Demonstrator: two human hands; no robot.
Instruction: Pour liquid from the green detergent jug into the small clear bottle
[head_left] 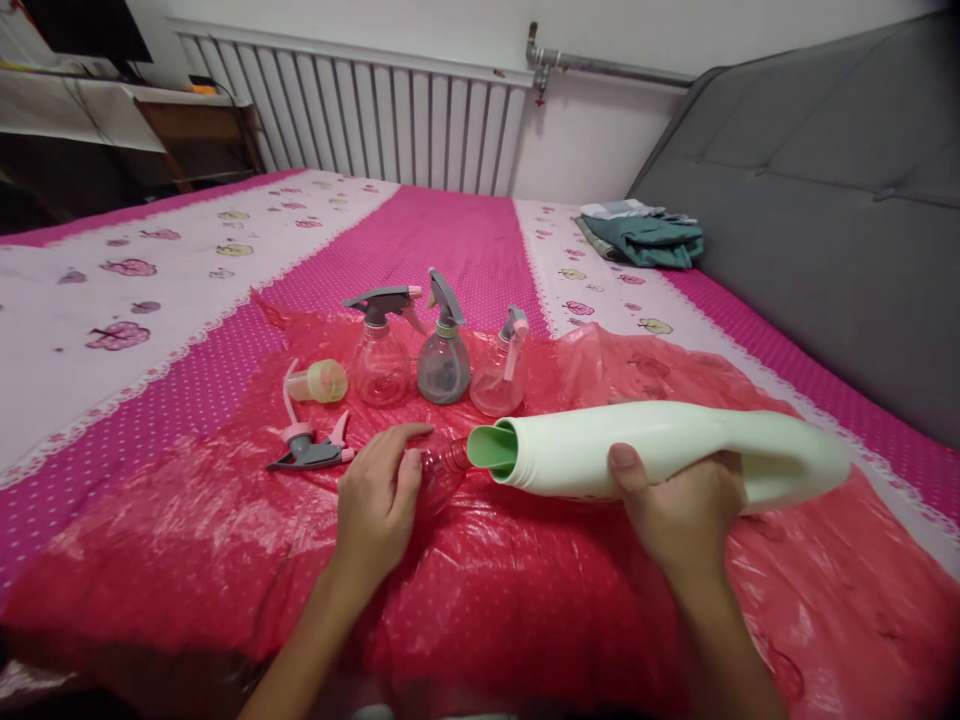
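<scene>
Pale green jug [574, 445] is on its side over the red plastic sheet [510, 600], grasped by the right hand [679, 505]. The left hand [380, 485] holds a clear bottle [436, 478], whose neck [458, 455] is near the jug's green spout [491, 447]; whether they touch, I cannot tell. Just behind these, three spray bottles [444, 370] stand on the sheet.

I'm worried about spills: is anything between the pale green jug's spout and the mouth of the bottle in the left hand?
Nothing visible. The jug in the right hand has its spout right at the mouth of the clear bottle in the left hand. The three spray bottles stand beyond, clear of it.
</scene>
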